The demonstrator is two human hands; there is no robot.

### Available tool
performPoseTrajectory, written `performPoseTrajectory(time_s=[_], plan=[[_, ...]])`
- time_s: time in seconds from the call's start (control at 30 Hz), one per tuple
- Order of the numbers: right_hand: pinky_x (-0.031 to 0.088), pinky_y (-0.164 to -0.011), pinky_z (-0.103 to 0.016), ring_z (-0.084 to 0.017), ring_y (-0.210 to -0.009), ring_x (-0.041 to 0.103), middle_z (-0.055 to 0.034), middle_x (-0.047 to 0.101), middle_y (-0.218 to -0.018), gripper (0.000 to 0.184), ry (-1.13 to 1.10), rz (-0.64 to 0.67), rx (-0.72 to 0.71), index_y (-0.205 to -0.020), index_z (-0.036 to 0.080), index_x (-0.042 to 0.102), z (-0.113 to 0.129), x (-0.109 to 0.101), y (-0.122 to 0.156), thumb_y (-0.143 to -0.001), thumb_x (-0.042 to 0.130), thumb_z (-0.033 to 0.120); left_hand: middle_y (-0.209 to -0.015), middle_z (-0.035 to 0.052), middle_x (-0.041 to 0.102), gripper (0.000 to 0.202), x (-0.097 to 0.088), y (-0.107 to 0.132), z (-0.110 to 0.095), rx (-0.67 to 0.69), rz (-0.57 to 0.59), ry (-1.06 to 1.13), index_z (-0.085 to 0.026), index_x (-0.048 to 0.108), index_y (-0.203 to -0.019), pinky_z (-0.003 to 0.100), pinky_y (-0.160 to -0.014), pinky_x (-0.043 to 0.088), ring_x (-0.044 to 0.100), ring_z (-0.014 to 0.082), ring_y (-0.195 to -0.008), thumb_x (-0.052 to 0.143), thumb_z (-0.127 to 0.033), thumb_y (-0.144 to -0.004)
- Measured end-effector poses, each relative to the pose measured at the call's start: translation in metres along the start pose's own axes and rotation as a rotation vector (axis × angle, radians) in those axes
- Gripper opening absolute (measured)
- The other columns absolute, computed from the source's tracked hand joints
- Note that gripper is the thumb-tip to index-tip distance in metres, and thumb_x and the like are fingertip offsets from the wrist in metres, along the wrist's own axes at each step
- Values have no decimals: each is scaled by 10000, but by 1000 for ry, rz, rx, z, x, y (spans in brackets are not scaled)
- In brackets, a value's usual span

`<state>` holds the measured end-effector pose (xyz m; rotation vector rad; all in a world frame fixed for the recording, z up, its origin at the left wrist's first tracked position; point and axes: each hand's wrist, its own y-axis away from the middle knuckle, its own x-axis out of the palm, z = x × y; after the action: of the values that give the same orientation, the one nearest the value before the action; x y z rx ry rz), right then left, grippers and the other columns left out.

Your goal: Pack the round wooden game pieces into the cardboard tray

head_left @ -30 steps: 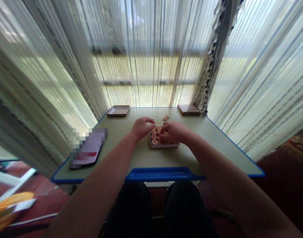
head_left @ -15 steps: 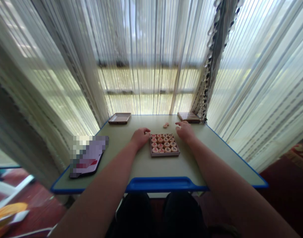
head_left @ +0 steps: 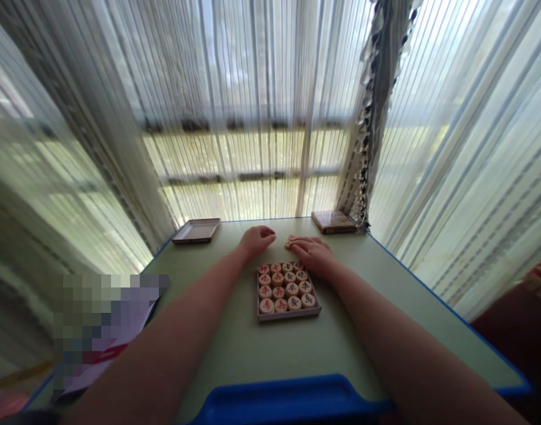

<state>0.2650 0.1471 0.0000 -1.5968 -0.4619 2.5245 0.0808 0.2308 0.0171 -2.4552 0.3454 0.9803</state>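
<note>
A shallow box in the middle of the table is packed with rows of round wooden Chinese chess pieces, marked in red and in black. Beyond its far left corner my left hand hovers with bent fingers and a small gap at the thumb; nothing shows in it. My right hand lies palm down past the box's far right corner, fingers stretched out. Its fingertips reach over a few loose chess pieces, partly covering them. The hand also hides part of the box's far right corner.
An open tray-like lid lies at the far left of the green table. A flat brown box sits at the far right. A tablet-like device, partly blurred out, rests at the left edge. Curtains hang behind the table.
My right hand has moved left onto the loose pieces. My left hand has shifted forward, away from the box's side. The view has tilted, so the table appears lower and nearer.
</note>
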Motion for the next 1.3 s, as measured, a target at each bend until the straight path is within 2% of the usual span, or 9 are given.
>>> performPoseTrajectory(time_s=[0.1, 0.17, 0.33, 0.47, 0.67, 0.83, 0.97, 1.1, 1.3], plan=[[316, -941, -407, -230, -1083, 478, 1, 587, -1163, 356, -50, 0, 41, -1012, 300, 642, 0, -2, -1, -824, 398, 479, -856, 84, 690, 317, 9, -14, -1, 17, 92, 254, -147, 682, -876, 313, -721, 476, 618, 189, -760, 608, -372, -665], [320, -944, -390, -220, -1074, 486, 9, 605, -1134, 335, -92, 15, 43, -994, 304, 652, -1, -3, -2, -825, 406, 456, -871, 88, 690, 339, 13, -17, 1, -13, 123, 318, -140, 682, -888, 329, -748, 470, 614, 196, -783, 634, -374, -647], [317, -954, -400, -229, -1093, 476, 12, 637, -1071, 345, -114, 64, 86, -1024, 330, 642, -3, -4, -4, -829, 397, 474, -856, 71, 687, 386, 15, -16, 4, 30, 278, 297, -151, 687, -903, 326, -765, 457, 597, 189, -784, 680, -387, -597], [303, -980, -392, -222, -1115, 469, 7, 616, -1112, 367, -111, 78, 24, -1077, 323, 616, -6, -3, -3, -832, 393, 482, -885, 68, 677, 456, 16, -16, 3, 62, 285, 261, -150, 663, -961, 309, -726, 458, 578, 174, -766, 697, -388, -574], [274, -1009, -392, -216, -1149, 444, 9, 587, -1166, 390, -120, 103, 12, -1104, 309, 601, -8, -3, -2, -851, 351, 469, -907, 78, 674, 440, 16, -14, 4, 58, 367, 344, -145, 670, -921, 322, -748, 454, 582, 180, -790, 696, -405, -568], [355, -946, -354, -201, -1069, 513, -14, 626, -1098, 334, -137, 47, 14, -1070, 273, 623, -7, -1, -3, -833, 419, 389, -865, 76, 676, 409, 17, -14, 4, 36, 300, 358, -150, 672, -878, 321, -728, 461, 588, 171, -764, 707, -397, -553], [442, -800, -266, -153, -859, 600, -43, 673, -946, 277, -188, -178, 55, -995, 192, 640, -2, -2, -4, -802, 441, 205, -918, 99, 669, 459, 18, -15, 4, -45, 142, 495, -130, 648, -893, 307, -707, 466, 603, 173, -778, 731, -398, -530], [455, -737, -258, -134, -735, 593, -52, 667, -899, 255, -201, -274, 53, -986, 170, 625, 1, -3, -5, -780, 476, 198, -955, 106, 660, 492, 15, -16, 4, -124, 30, 608, -133, 627, -914, 304, -652, 465, 606, 181, -771, 740, -405, -521], [454, -698, -250, -104, -658, 557, -49, 640, -903, 288, -221, -262, -75, -1046, 171, 598, 3, -4, -3, -778, 509, 233, -873, 103, 668, 385, 15, -15, -4, -34, 120, 823, -100, 603, -835, 342, -746, 463, 610, 173, -799, 749, -285, -530]])
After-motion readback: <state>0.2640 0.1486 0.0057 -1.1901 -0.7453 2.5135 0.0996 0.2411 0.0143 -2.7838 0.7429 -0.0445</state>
